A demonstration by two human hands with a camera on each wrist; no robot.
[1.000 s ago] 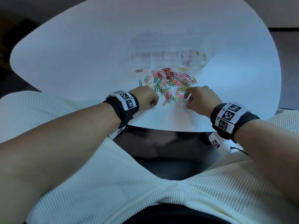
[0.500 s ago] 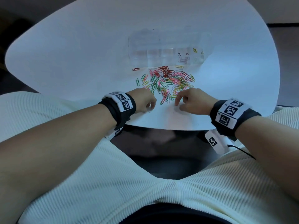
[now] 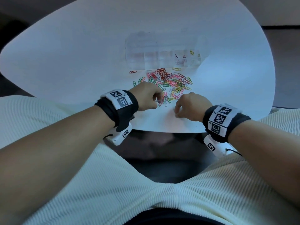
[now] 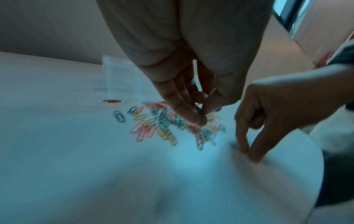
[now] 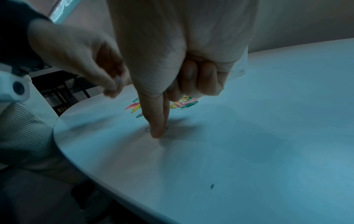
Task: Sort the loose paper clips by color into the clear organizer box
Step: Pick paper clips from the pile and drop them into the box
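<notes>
Left hand (image 3: 148, 98): we see its fingers bunched and pinching a pale paper clip (image 3: 158, 101), raised just above the near edge of the pile of paper clips (image 3: 168, 82). Right hand (image 3: 191, 107): thumb and forefinger pressed onto a clip on the white counter (image 3: 81, 62), other fingers curled. Half a second ago it sat nearer the pile; it has since drawn toward the counter's edge. Organizer box (image 3: 162, 51): just beyond the pile, a few clips in its right compartments.
</notes>
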